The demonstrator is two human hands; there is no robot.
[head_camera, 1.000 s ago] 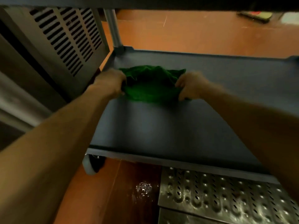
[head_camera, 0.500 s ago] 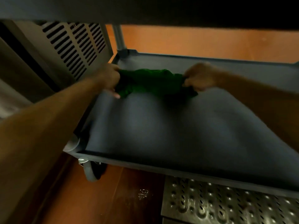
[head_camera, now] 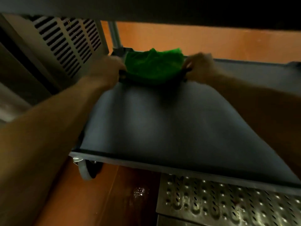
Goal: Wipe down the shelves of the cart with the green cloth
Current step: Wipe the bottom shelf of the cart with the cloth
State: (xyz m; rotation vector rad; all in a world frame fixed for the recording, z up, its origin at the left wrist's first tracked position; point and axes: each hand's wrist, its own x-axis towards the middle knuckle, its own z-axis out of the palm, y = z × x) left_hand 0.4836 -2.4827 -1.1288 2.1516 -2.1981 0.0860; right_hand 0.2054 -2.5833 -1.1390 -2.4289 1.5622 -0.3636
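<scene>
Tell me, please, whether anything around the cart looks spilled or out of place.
One thing: a small shiny patch lies on the floor left of the perforated metal grate, just in front of the shelf. It glints like water or crumpled film; too blurred to tell. Nothing else stands out.

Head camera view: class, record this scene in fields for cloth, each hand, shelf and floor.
Cloth: green cloth, bunched at the shelf's far edge
Left hand: left hand grips its left end
Right hand: right hand grips its right end
Shelf: grey cart shelf, caster wheel below its near-left corner
Floor: orange floor, perforated metal grate
</scene>
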